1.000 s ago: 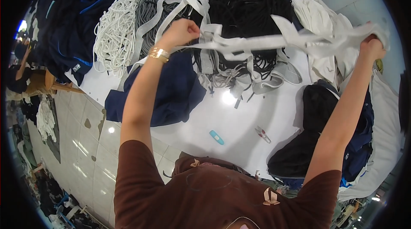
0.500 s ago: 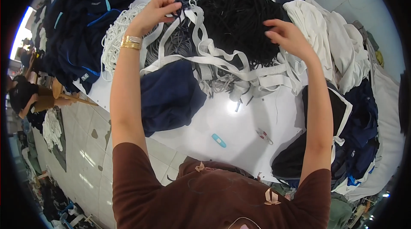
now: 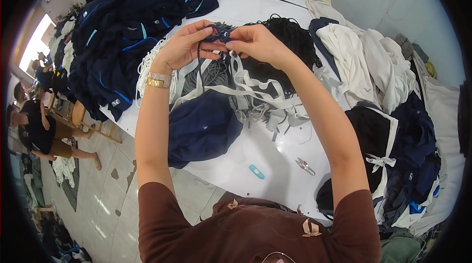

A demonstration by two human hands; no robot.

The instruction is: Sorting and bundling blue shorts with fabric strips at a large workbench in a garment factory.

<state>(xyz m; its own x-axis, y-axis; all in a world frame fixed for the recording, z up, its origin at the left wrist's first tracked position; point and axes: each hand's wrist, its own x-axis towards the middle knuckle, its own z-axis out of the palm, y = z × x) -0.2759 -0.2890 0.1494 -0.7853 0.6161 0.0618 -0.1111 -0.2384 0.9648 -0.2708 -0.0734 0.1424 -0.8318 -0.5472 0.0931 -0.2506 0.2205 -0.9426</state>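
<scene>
Above the heaps on the white table (image 3: 265, 174), both my hands meet on a dark navy cord (image 3: 222, 33) with loops in it. My left hand (image 3: 194, 44) pinches it between thumb and fingers, and one strand hangs below. From the other side my right hand (image 3: 253, 42) grips the same cord with thumb and forefinger. Under them lie grey cords (image 3: 204, 73), white cords (image 3: 147, 68), a pile of black cords (image 3: 295, 41) and tangled white bands (image 3: 255, 86). A folded navy cloth (image 3: 204, 125) rests beside my left forearm.
Near me are thread snips (image 3: 305, 166) and a light blue small tool (image 3: 256, 171). Navy garments (image 3: 118, 41) are heaped at left, white cloth (image 3: 344, 56) and dark garments (image 3: 413, 140) at right. Another person (image 3: 34, 130) stands on the tiled floor at left.
My right hand has moved left from the black cords and joined my left hand on the navy cord. The view has tilted up, showing more of the table's far end.
</scene>
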